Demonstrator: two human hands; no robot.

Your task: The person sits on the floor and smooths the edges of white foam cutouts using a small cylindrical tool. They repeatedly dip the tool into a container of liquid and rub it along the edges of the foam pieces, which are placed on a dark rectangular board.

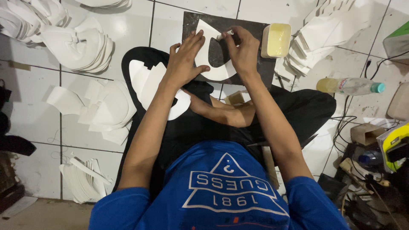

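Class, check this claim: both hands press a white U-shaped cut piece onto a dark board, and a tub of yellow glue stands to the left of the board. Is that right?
Not quite. In the head view the tub of yellow stuff stands at the right edge of the dark board, not left. The left hand and right hand do press the white U-shaped piece.

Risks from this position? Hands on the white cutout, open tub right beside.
The open cream tub sits at the dark board's edge by the right hand; an elbow or wrist swing might tip it. The white U-shaped piece could shift under the left hand.
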